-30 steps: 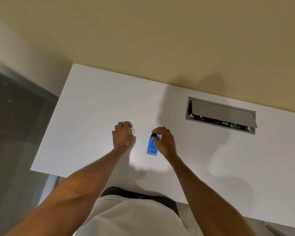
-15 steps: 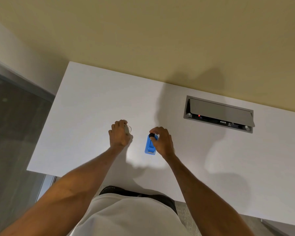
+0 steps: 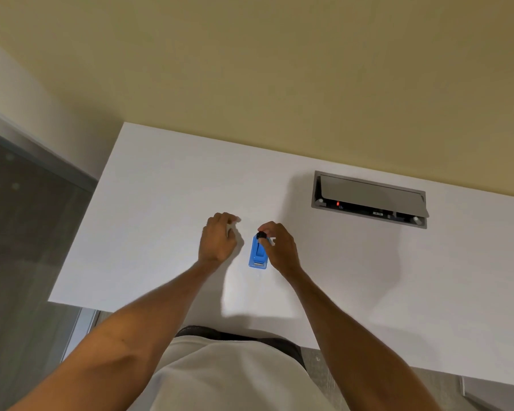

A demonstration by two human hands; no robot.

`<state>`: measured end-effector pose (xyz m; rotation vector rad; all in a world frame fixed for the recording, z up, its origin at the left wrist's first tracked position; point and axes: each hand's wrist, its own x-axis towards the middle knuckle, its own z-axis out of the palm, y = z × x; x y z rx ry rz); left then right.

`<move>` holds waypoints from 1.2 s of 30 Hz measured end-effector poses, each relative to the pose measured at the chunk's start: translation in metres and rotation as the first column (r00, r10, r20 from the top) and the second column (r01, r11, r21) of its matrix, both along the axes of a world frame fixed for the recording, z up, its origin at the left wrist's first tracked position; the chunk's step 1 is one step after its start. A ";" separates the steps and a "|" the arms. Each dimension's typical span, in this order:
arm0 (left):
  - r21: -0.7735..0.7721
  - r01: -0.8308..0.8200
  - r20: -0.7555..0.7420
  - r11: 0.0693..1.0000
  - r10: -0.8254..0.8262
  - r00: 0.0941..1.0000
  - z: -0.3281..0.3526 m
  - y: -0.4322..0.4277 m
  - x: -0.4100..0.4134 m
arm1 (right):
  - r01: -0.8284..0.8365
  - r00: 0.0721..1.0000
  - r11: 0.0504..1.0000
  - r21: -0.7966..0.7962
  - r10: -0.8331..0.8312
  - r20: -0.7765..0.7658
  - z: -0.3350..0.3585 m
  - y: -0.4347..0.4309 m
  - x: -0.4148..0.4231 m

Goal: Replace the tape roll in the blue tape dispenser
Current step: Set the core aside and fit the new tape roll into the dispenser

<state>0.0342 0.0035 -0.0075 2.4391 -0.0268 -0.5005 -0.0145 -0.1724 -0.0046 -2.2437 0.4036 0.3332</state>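
blue tape dispenser [image 3: 258,253], far end under right hand [image 3: 279,247]

Head camera looks steeply down (wide-angle) at desk [image 3: 161,232].

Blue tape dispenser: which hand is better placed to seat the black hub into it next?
Right. The right hand pinches the small black hub directly over the blue tape dispenser; the left hand sits apart on the white desk.
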 end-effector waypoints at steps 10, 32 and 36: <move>-0.367 -0.083 -0.255 0.927 -0.015 0.967 0.012 -0.035 -0.017 | 0.090 0.993 0.995 0.039 -0.092 0.078 0.006 -0.008 -0.019; -0.327 -0.053 -0.307 0.944 -0.053 0.950 0.014 -0.043 -0.029 | 0.160 0.979 0.974 0.160 -0.178 0.103 0.003 -0.014 -0.036; -0.294 -0.024 -0.279 0.955 -0.062 0.958 0.014 -0.044 -0.029 | 0.147 0.985 0.980 0.133 -0.158 0.074 0.002 -0.018 -0.039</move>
